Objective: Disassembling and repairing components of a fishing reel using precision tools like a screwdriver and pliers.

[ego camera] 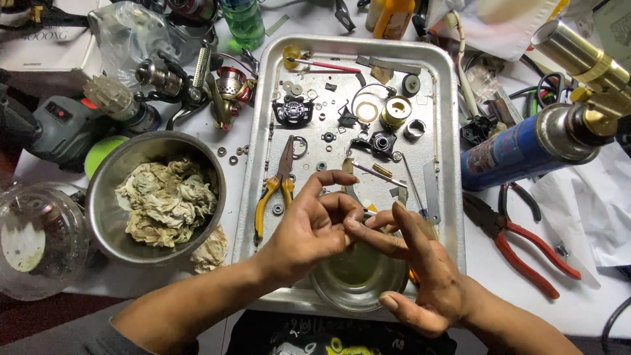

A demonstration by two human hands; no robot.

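Cluttered white workbench seen from the head camera, with a rectangular aluminium tray [447, 164] as the landmark at centre. Over the tray's near edge, left hand [314, 227] curled, fingertips pinched on a small part too tiny to identify; right hand [420, 269] meeting it, index and thumb closing on the same part, other fingers spread loose. Directly below both hands, a shallow round glass dish of yellowish liquid [355, 276], resting on the tray's near end. Judged risk: a slip of the pinch would drop the part into that liquid or among the scattered washers, bearings and springs on the tray, hard to find again; an elbow nudge could also tip the dish off the near rim. Counted: two hands; one tray; one glass dish; one yellow-handled needle-nose pliers [276, 187] on the tray's left half; one red-handled pliers [522, 240] right of the tray; one blue gas canister with brass torch head [526, 148] right of the tray; one steel bowl of crumpled dirty rags [158, 197] left of the tray; one clear glass jar [39, 240] further left; small loose parts on the tray too many to count.
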